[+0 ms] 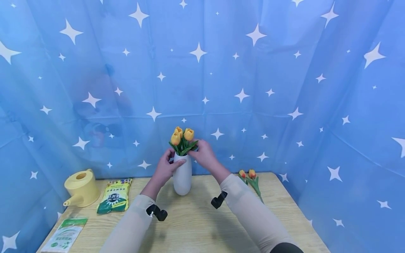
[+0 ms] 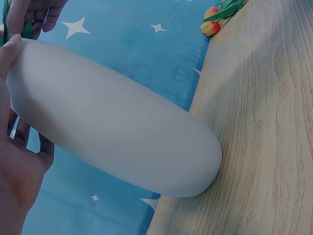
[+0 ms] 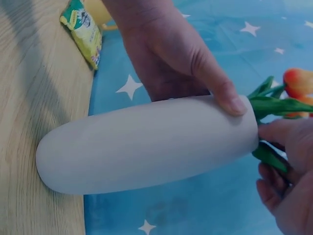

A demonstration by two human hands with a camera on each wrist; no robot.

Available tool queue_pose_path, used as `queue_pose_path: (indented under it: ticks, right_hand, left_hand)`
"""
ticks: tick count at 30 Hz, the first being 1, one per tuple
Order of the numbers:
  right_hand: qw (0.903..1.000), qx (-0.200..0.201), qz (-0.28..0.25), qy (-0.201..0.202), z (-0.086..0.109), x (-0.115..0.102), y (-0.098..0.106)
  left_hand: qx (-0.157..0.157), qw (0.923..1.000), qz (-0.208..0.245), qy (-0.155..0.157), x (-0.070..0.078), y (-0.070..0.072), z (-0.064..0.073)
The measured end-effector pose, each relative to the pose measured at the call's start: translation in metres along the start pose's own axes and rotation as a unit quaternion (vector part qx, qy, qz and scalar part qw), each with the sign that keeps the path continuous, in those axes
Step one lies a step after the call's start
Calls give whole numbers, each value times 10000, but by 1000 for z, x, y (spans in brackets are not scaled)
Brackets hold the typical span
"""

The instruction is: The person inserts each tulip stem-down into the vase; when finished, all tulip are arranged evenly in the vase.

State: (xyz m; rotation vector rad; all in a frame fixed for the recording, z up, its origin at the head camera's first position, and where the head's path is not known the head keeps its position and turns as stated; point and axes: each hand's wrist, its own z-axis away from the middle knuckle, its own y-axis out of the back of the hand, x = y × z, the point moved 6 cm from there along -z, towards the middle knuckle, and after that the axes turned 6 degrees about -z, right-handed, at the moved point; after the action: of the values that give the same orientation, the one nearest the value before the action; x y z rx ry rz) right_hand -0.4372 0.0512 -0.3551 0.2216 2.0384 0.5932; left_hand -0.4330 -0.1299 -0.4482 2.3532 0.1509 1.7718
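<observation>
A tall white vase [image 1: 182, 177] stands upright on the wooden table, with several yellow-orange tulips [image 1: 188, 134] and their green leaves coming out of its mouth. My left hand [image 1: 165, 168] grips the vase near the top, its thumb across the front and its fingers round the far side. At the mouth, my right hand [image 1: 204, 154] pinches a tulip's green stem or leaf close to the rim, as the right wrist view shows with the fingertips [image 3: 274, 132] right at the edge. The lower stems are hidden inside the vase.
More tulips [image 1: 252, 174] lie on the table [image 1: 196, 225] at the back right. At the left are a yellow watering can [image 1: 81, 189], a yellow-green bag [image 1: 114, 196] and a green-white packet [image 1: 64, 234]. A blue star-patterned curtain [image 1: 221, 70] hangs behind.
</observation>
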Motion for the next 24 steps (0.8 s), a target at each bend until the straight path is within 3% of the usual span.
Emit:
queue_pose_path:
  ticks: [6,11,16,24]
  right_hand:
    - [9984,147,-475,-272,6,3,2]
    - [9946,448,-932,-65,7,6,5]
    - [9951,523,-805,216,6,6,6]
    - [9974,383,-598,115,5,8,4]
  left_hand:
    - [39,10000,26,-25,0,-1,1]
    - [39,10000,15,-51,2,-1,2]
    - [16,9999,38,-93,2,-2,0]
    - [73,9999,-20,-82,0,-1,0]
